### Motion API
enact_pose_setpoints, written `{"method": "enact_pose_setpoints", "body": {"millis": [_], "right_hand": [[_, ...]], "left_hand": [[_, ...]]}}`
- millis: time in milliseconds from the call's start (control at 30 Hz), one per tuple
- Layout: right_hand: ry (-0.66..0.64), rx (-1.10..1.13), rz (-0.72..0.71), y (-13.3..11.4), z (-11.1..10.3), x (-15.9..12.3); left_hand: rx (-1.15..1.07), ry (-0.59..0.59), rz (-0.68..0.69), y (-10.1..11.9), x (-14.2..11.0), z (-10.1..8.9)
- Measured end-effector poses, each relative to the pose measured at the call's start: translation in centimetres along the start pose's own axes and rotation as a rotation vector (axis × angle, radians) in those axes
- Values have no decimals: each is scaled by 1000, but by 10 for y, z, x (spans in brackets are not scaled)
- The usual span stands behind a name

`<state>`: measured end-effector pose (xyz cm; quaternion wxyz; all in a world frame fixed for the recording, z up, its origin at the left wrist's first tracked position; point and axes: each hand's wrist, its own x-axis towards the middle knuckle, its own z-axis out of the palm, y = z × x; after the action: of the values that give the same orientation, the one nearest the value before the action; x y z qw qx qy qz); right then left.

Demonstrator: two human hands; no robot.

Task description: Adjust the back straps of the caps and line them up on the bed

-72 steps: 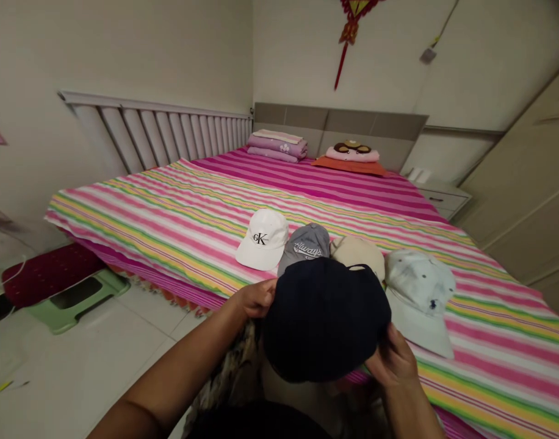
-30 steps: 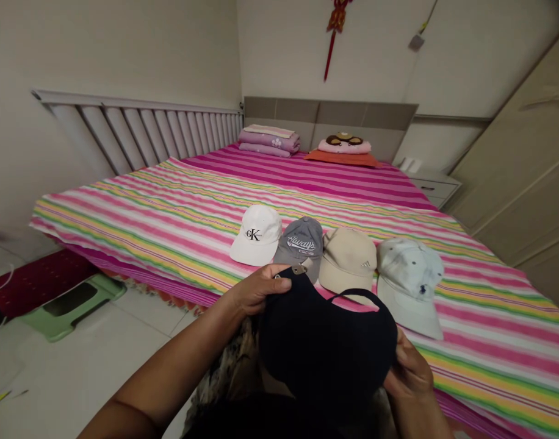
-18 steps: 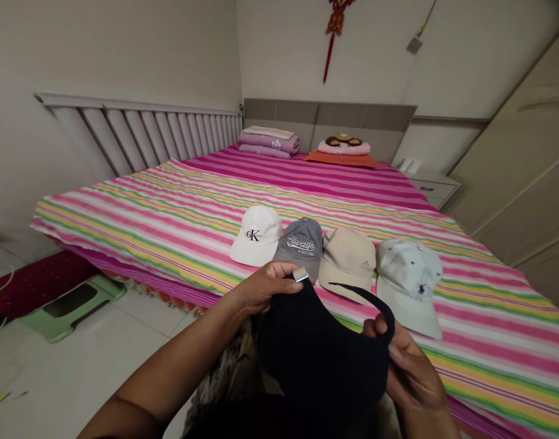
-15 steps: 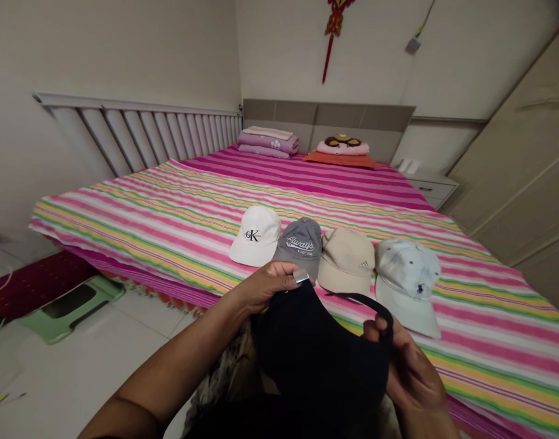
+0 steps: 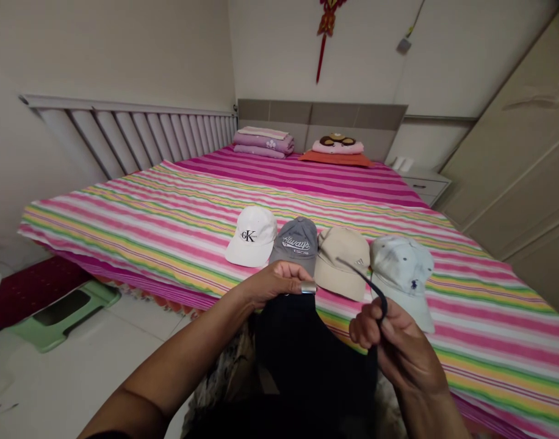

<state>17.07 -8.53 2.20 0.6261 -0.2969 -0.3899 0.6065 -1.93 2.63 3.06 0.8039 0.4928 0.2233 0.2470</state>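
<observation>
I hold a dark navy cap low in front of me, its back facing up. My left hand pinches the cap's rear edge at a small metal buckle. My right hand is closed on the thin black back strap, whose loose end sticks up to the left. On the striped bed just beyond lie a white cap, a grey cap, a beige cap and a pale blue cap in a row.
Folded purple bedding and an orange and pink pillow stack sit at the headboard. A green stool and a red mat are on the tiled floor at left. A nightstand and wardrobe stand at right.
The dark cap has been turned and lowered from in front of the row of caps. My right hand has moved from the cap's edge to its strap and pulled it free of the buckle.
</observation>
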Motion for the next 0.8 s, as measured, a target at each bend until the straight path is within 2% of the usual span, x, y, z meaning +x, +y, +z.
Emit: {"method": "enact_pose_setpoints", "body": {"millis": [167, 267, 533, 633, 800], "right_hand": [[-52, -85, 144, -4, 1, 10], [-66, -149, 175, -5, 8, 16], [47, -446, 187, 3, 21, 24], [107, -405, 195, 8, 21, 25], [112, -239, 249, 13, 18, 26]], "left_hand": [[13, -48, -41, -2, 4, 1], [34, -70, -68, -3, 7, 2], [72, -134, -42, -10, 16, 10], [125, -85, 1, -13, 16, 11], [251, -39, 80, -15, 14, 16]]}}
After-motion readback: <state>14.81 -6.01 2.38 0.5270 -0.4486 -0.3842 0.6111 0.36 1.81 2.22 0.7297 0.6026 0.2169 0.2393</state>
